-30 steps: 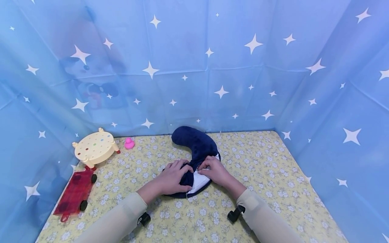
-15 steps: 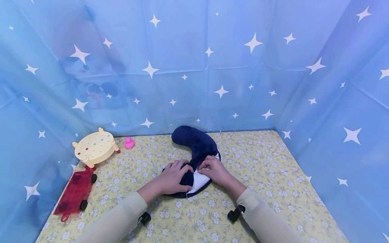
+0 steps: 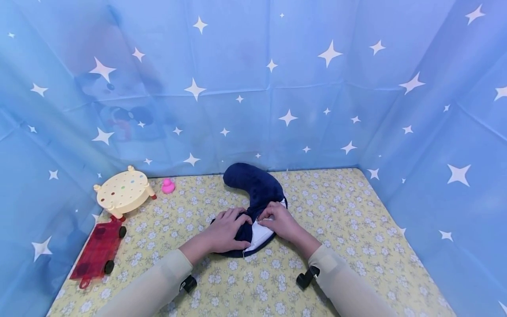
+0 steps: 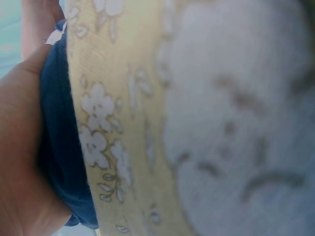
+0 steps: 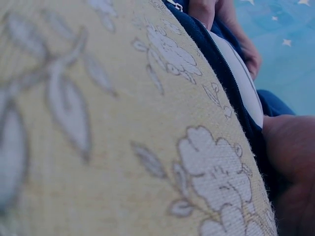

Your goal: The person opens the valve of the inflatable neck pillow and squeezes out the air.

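Note:
A navy blue U-shaped neck pillow [image 3: 255, 182] lies on the table, its zipped cover gaping along the outer curve. White inner filling [image 3: 259, 237] shows through the opening. My left hand [image 3: 225, 232] grips the near arm of the pillow, thumb by the opening and fingers over the top. At the middle of the curve, my right hand [image 3: 282, 223] pinches the cover's edge beside the white part; its fingertips are partly hidden. A zipper pull [image 3: 243, 254] hangs at the near end of the opening. The right wrist view shows the zipper edge [image 5: 216, 54] running alongside the white filling.
To the left, a cream toy table [image 3: 123, 192] with coloured dots stands tilted on its legs, by a translucent red toy cart [image 3: 97, 251] with black wheels. A pink rubber duck [image 3: 168, 186] sits near the back edge. Blue star-printed curtains [image 3: 245, 110] enclose the flowered tabletop [image 3: 340, 246].
The head view has tilted very slightly. Both hands and the pillow stay in place, with hardly any finger movement visible.

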The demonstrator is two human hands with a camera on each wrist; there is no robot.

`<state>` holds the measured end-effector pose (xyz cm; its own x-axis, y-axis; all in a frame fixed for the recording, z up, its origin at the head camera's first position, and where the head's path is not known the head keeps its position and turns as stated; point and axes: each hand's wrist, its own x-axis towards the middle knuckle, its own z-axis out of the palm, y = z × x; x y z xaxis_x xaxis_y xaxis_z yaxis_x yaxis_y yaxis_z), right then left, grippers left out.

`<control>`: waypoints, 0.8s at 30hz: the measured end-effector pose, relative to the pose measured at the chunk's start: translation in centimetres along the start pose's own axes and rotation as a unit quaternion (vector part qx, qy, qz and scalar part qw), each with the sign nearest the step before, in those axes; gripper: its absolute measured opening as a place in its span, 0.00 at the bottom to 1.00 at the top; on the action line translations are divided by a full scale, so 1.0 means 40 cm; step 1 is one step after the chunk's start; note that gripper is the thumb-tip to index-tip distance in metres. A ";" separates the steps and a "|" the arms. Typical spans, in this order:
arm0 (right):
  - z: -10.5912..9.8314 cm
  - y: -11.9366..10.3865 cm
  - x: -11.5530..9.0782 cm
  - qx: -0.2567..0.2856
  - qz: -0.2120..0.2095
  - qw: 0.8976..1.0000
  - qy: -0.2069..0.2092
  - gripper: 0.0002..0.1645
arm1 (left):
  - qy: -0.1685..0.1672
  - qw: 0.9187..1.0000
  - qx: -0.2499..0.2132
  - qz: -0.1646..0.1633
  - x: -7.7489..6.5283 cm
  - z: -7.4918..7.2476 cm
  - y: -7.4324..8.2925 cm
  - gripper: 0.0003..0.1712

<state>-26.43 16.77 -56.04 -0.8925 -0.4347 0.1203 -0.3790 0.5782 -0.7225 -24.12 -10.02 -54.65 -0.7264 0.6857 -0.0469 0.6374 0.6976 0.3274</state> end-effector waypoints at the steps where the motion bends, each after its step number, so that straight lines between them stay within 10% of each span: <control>1: -0.001 0.000 0.001 0.000 0.000 1.000 0.000 0.04 | 0.000 1.000 0.000 -0.001 0.000 0.000 0.000 0.35; 24: -0.001 -0.001 0.000 0.004 0.004 1.000 -0.001 0.03 | -0.009 1.000 -0.003 -0.005 0.000 -0.002 0.006 0.34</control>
<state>-26.43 16.79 -55.99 -0.8948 -0.4321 0.1126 -0.3698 0.5758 -0.7292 -23.98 -9.89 -54.49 -0.7280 0.6823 -0.0670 0.6287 0.7033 0.3318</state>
